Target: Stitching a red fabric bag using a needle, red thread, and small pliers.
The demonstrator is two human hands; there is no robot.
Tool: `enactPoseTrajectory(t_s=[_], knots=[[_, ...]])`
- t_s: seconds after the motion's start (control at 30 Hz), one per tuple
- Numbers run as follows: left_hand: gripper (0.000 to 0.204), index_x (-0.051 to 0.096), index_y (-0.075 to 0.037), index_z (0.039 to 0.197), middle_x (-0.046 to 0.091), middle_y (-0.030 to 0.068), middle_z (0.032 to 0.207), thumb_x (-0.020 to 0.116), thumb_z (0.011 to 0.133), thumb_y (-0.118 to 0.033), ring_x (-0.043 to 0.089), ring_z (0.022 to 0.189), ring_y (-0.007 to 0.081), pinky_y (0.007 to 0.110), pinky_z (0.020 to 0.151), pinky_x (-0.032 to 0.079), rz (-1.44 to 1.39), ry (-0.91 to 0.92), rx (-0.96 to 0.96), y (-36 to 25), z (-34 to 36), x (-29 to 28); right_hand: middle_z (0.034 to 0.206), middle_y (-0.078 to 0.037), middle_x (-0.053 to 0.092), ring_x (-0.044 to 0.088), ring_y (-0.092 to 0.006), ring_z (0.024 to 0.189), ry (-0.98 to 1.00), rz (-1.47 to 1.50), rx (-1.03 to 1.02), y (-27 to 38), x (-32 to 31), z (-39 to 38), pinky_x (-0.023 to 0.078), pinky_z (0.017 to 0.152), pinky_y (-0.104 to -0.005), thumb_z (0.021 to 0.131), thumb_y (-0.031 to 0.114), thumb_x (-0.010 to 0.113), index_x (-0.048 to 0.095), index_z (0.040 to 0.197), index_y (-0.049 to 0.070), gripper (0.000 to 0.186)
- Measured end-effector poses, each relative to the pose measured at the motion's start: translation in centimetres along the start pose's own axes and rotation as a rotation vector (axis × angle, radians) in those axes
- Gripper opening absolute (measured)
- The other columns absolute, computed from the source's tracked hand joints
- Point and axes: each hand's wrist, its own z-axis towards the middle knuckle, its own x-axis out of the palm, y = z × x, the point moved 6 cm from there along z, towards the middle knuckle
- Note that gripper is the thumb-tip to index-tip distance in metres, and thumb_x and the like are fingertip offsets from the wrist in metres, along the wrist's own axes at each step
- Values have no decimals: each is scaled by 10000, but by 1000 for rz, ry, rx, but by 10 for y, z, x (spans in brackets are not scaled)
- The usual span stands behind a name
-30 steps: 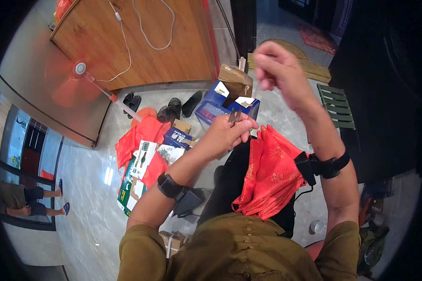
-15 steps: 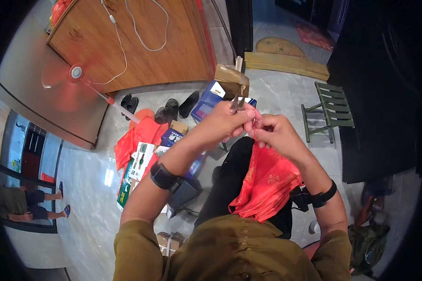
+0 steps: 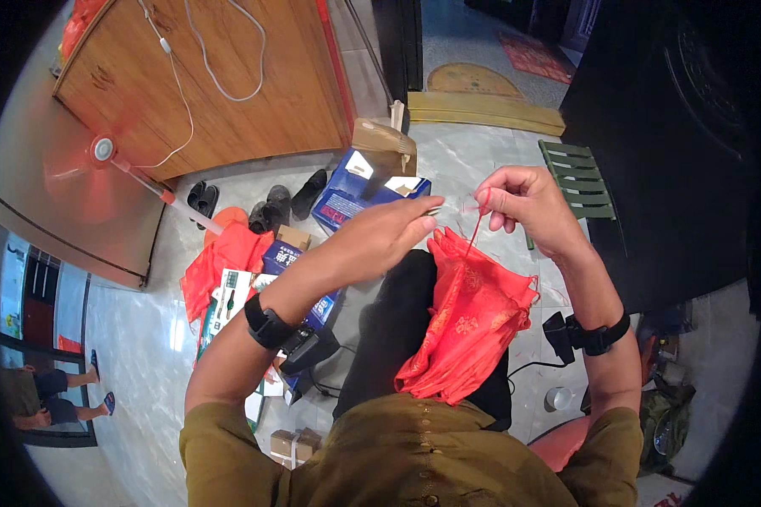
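Observation:
A red patterned cloth (image 3: 469, 321), gathered in folds, lies across my lap. From its top a thin red cord (image 3: 475, 232) runs up to my right hand (image 3: 533, 207), which pinches it between thumb and fingers. My left hand (image 3: 385, 237) is apart from the cord, left of the cloth. It appears closed around small metal scissors (image 3: 382, 177); their blades are smeared by motion and their handles mostly hidden by the fingers.
Blue cartons (image 3: 342, 190) and a brown box (image 3: 385, 144) stand ahead. More red cloth (image 3: 228, 258) lies over boxes on the left, near a running red fan (image 3: 103, 149) and dark shoes (image 3: 309, 194). A green folding stool (image 3: 577, 177) stands right; a person's legs (image 3: 68, 397) show far left.
My hands, together at the cloth's top before, have moved apart. The right hand has drawn the red cord up and right; the left has moved left and down. The whole view has shifted slightly.

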Motion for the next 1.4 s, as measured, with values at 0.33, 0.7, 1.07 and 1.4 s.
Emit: enactPoseTrajectory(t_s=[0.33,0.7,1.07,1.4], knots=[[337,578,-24,1114,607,191,1008,471,916,-274,567,954,361,436,824,441,175,106,32,-21,32,9,732,-10,631,548,-47,559,-20,22,-13,0,-5,2,400,486,-186,827,133,651,647,851,38,98],[254,604,-40,960,606,159,922,522,883,-268,579,888,347,442,763,458,338,183,72,-34,45,10,708,-26,623,529,-65,558,-20,-13,-60,17,-1,2,430,519,-207,804,75,631,634,797,-6,81],[222,643,-58,907,632,134,856,537,879,-251,605,827,323,408,702,482,350,75,117,-36,41,0,697,-12,608,513,-52,556,-154,1,-124,28,-16,1,412,510,-186,817,117,630,628,794,19,100],[428,548,-45,1209,663,110,1033,626,858,-277,611,868,166,326,807,476,-408,156,-329,26,-74,92,699,43,568,440,-9,528,-673,71,184,-138,-186,-125,302,451,-157,861,168,617,603,842,91,80]])
